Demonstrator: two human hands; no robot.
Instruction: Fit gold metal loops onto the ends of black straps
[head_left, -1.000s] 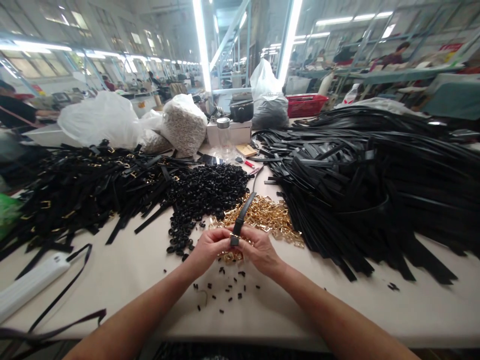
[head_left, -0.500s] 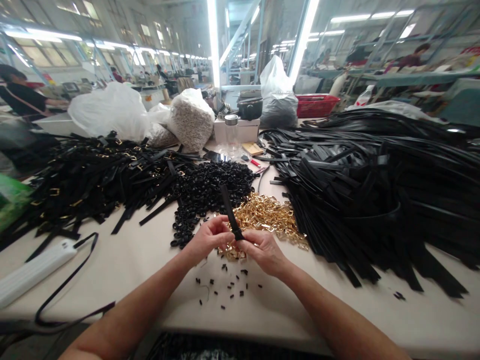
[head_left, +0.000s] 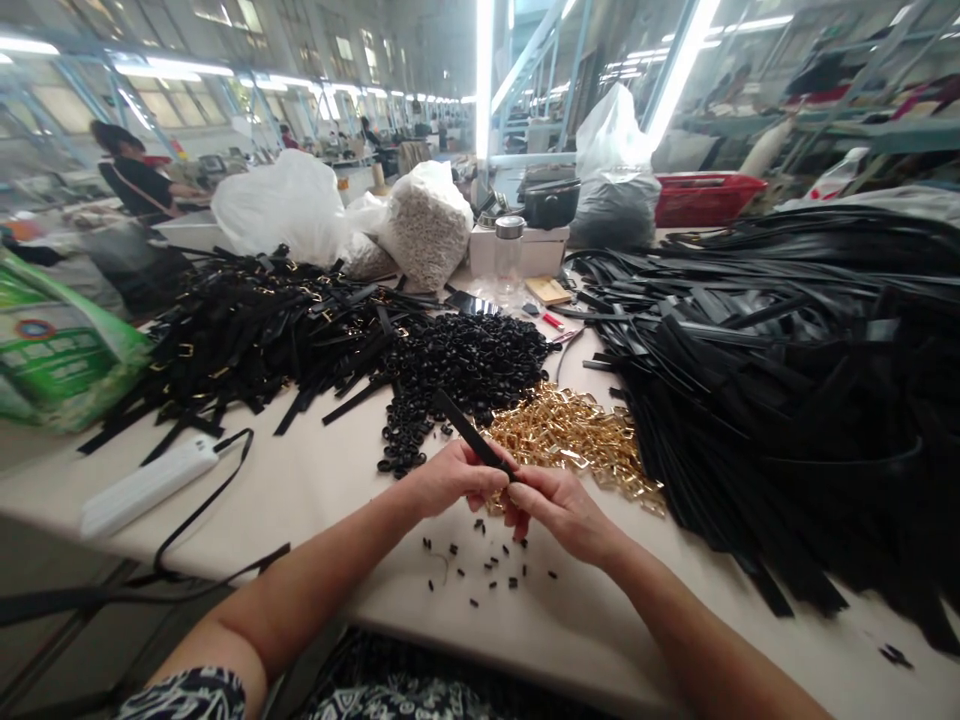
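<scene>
Left hand (head_left: 457, 477) and right hand (head_left: 564, 508) both pinch strap (head_left: 472, 432) at its near end; free end points to 11 o'clock. Buckles (head_left: 571, 432) heaped at 1. Best practice, probably: left steadies, strap flat, untwisted; right thumb presses close in.

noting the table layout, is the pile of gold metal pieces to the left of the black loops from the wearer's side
No, the gold metal pieces lie to the right of the black loops.
</scene>
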